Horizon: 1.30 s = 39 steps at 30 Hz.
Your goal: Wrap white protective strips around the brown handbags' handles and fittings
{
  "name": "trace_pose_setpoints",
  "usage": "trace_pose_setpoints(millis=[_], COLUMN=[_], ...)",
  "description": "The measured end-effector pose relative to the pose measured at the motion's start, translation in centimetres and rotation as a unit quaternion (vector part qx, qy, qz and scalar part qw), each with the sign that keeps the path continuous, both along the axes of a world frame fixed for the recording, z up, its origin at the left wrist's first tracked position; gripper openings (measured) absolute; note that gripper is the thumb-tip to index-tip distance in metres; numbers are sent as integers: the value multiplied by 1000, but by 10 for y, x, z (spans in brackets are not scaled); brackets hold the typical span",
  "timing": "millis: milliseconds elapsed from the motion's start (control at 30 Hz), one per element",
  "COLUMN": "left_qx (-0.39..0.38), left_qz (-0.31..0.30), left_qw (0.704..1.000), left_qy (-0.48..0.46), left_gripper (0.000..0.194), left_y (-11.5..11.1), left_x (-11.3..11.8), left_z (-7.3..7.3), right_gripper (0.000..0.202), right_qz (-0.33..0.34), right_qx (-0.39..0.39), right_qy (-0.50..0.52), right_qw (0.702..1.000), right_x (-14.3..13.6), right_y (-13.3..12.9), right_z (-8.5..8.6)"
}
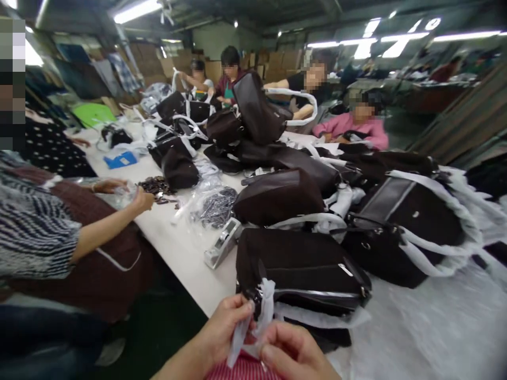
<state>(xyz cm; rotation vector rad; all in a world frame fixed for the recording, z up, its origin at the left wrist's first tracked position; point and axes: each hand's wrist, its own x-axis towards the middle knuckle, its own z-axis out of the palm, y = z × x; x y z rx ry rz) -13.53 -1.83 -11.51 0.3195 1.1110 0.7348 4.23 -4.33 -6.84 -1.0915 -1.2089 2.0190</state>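
I see the left forearm (186,353) bare, slanting inward and up to the left grip (226,322), which is pinched closed, thumb uppermost. The right grip (295,351) sits just beside it, slightly lower, fingers curled and thumb drawn in against them, the two grips turned toward each other.

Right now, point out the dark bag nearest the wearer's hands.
The frontmost bag, just beyond the left hand and right hand; the other dark bags lie farther off.
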Motion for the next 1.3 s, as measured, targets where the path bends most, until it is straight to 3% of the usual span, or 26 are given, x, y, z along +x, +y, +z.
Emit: trace_pose_setpoints(millis=[133, 267, 367, 500, 667, 867, 1000, 1100, 1200, 1300], left_qx=[84, 120, 135, 143, 133, 121, 32, -46, -77, -97], left_qz=[11, 23, 27, 26, 21, 18, 30, -13, -54, -87], left_qw=[994, 986, 984, 983, 989, 990, 998, 997, 991, 985], left_qy=[69, 110, 115, 109, 67, 63, 55, 63, 93, 113], left_gripper=[49, 36, 25, 18, 24, 30, 29, 21, 21, 23], left_y=[-8, -9, -9, -9, -8, -7, -1, 4, 9, 15], left_x=[0, -3, -3, -4, -10, -12, -12, -15, -19, -23], left_z=[-8, -16, -23, -28, -26, -23, -17, -10, -5, -3], right_gripper=[32, 33, 36, 39, 38, 37, 42, 36, 28, 23], right_qz=[4, 15, 7, 2, 4, -19, -65, -104, -127, -156], right_qx=[91, 134, 127, 107, 108, 109, 97, 53, 0, 53], right_qy=[-164, -321, -371, -384, -419, -457, -421, -369, -312, -318], right_qw=[982, 938, 920, 917, 901, 883, 899, 922, 942, 934], right_x=[-40, -40, -38, -41, -44, -54, -58, -58, -57, -60], right_y=[27, 31, 32, 33, 35, 36, 29, 17, 6, 0], right_z=[-14, -36, -42, -46, -51, -43, -43, -52, -62, -65])
